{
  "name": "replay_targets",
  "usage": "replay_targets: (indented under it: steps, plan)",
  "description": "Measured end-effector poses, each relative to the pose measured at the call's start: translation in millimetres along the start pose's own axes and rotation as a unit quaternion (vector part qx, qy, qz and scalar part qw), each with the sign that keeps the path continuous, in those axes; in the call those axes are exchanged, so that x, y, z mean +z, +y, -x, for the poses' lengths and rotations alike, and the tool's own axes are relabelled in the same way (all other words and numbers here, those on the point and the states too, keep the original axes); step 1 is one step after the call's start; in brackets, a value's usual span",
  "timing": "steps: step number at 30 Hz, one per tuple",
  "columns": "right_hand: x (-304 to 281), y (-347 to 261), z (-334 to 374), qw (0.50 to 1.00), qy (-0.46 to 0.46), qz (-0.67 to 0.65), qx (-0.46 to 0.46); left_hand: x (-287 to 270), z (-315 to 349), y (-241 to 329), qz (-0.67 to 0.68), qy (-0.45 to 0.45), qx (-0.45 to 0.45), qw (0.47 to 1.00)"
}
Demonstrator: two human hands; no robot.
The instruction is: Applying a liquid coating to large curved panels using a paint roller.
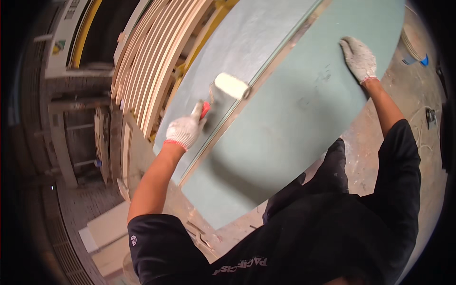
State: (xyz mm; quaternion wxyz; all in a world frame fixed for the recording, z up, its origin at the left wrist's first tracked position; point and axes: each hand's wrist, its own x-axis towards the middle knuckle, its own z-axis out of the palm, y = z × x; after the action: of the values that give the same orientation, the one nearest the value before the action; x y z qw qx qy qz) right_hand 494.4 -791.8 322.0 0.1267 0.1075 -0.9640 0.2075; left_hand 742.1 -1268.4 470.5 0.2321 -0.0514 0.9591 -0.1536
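Observation:
My left hand (184, 132), in a white knit work glove with a red cuff, is closed round the red handle of a paint roller (231, 86). The roller's cream sleeve lies over the grey panel (237, 38), reaching to a wooden strip (223, 127) along that panel's edge. On the near side of the strip is a pale green board (275, 133) with a few dark smudges. My right hand (359, 59), gloved the same way, rests flat on this board near its right edge, fingers stretched out and holding nothing.
Long wooden slats (152, 61) are stacked beyond the grey panel, beside a yellow bar (202, 35). At the far right a bucket (411, 45) stands on the stained concrete floor, with a cable (420, 126) nearer. Flat boards (109, 228) lie at the lower left.

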Motion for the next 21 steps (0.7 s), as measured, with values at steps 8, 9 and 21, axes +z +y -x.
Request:
replay_targets:
  steps: [8, 9, 21]
  plan:
    - [-6.6, -41.1, 35.5, 0.997, -0.002, 0.074, 0.010, 156.4, 257.4, -216.2, -0.058, -0.112, -0.029, 0.992]
    - [-0.8, -44.3, 34.3, 0.997, -0.004, 0.075, 0.010, 160.9, 262.1, -219.6, -0.060, -0.123, -0.041, 0.990]
    - [-0.7, -45.3, 32.8, 0.998, 0.019, 0.063, 0.016, -50.1, -110.2, 14.1, 0.158, 0.084, 0.025, 0.984]
